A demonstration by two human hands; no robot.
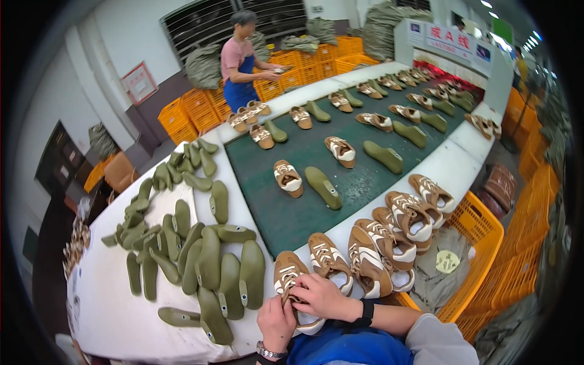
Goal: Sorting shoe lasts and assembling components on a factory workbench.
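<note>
head view, hands and stock as seen from where i stand: one brown-and-white lace-up shoe (288,267), toe pointing away from the wearer, at the near edge of the white worktop (115,310). left hand (277,324), metal watch (269,351) at wrist, fingers pinched on the shoe by its laces; right hand (323,297), black wristband (367,312), fingers bent, gripping the same shoe at the lacing. just right, one matching shoe (328,257), then a crowded group of the same kind. to the left, a heap of olive-green lasts (208,261). ahead, one dark green belt (255,188) bearing shoes and lasts. lower right, one orange crate (494,230). beyond the belt, one co-worker (240,79), blue apron.
</note>
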